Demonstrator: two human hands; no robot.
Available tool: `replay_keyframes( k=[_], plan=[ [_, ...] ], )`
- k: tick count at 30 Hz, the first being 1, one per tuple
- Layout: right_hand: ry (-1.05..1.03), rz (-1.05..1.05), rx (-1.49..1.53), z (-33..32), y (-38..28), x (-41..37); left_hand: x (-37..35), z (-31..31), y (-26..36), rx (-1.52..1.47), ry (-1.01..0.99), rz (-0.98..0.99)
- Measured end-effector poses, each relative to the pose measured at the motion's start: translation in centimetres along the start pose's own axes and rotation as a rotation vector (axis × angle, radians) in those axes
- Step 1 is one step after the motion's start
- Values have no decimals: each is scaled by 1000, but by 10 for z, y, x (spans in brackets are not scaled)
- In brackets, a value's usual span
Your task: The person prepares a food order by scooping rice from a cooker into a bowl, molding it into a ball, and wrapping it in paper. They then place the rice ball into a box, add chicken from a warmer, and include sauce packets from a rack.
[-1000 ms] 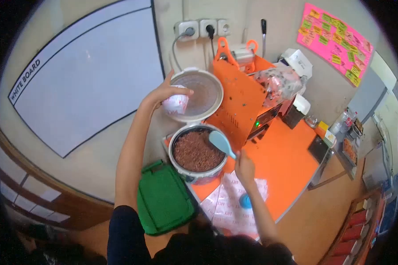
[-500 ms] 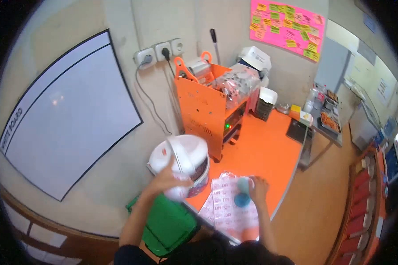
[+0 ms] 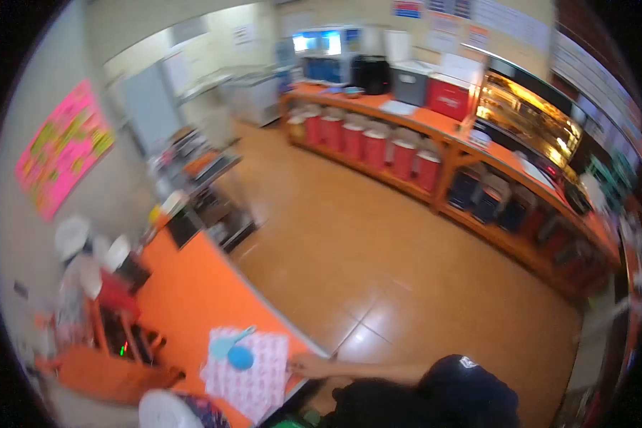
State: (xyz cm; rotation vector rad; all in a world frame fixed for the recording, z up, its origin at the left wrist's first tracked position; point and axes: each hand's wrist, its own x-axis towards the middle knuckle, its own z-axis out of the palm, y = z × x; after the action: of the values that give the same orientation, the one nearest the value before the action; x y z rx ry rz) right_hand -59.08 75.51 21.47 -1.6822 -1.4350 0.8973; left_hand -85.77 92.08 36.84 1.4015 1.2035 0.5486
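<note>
At the orange table's right edge, my right hand (image 3: 305, 366) rests beside sheets of pink-printed white wrapping paper (image 3: 264, 381). Its fingers look curled, but blur hides whether they hold anything. On the paper lie a round blue cup-like piece (image 3: 240, 358) and a pale blue scoop-like item (image 3: 221, 347) with a short handle, both left of the hand. A white lid (image 3: 165, 410) of a patterned tub shows at the bottom edge. My left hand is out of view.
The orange machine (image 3: 100, 374) with small indicator lights stands left on the orange table (image 3: 200, 285). Beyond the tiled floor (image 3: 378, 264), a long counter (image 3: 442, 132) carries boxes and a lit food display case (image 3: 524, 114); red containers (image 3: 374, 148) line its lower shelf. A trolley with trays (image 3: 217, 167) stands behind.
My view has swung right, bringing the floor and far counter into sight. My left hand, earlier over the white-lidded tub, has left view. My right hand has moved off the pale blue item.
</note>
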Motion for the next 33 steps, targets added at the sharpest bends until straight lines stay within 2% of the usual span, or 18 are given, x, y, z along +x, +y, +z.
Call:
replay_keyframes(
  k=[3, 5, 10, 12, 13, 15, 18, 20, 24, 28, 31, 33],
  plan=[
    [35, 180, 356, -32, 29, -66, 17, 94, 16, 37, -140, 43],
    [51, 146, 696, -38, 73, -94, 16, 171, 21, 67, -258, 62],
    [331, 43, 1166, -156, 35, -232, -40, 404, 10, 136, -635, 114],
    [634, -11, 987, -196, 62, -303, -83, 512, -10, 180, -840, 129],
    [756, 46, 786, -217, 80, -347, -114, 564, -20, 208, -926, 147],
    [977, 158, 642, -252, 107, -423, -167, 687, -45, 357, -1063, 216],
    [1271, 343, 798, -311, 126, -560, -302, 803, -21, 413, -1351, 245],
    [1440, 471, 869, -331, 159, -620, -357, 867, -15, 639, -1432, 197],
    [1590, 453, 821, -356, 265, -717, -380, 1029, -126, 701, -1603, 211],
    [1578, 411, 900, -438, 326, -829, -432, 1180, -170, 790, -1781, 444],
    [1572, 352, 969, -512, 364, -924, -542, 1276, -115, 888, -1607, 841],
    [1593, 319, 1010, -553, 380, -987, -609, 1326, -72, 854, -1587, 1003]
  ],
)
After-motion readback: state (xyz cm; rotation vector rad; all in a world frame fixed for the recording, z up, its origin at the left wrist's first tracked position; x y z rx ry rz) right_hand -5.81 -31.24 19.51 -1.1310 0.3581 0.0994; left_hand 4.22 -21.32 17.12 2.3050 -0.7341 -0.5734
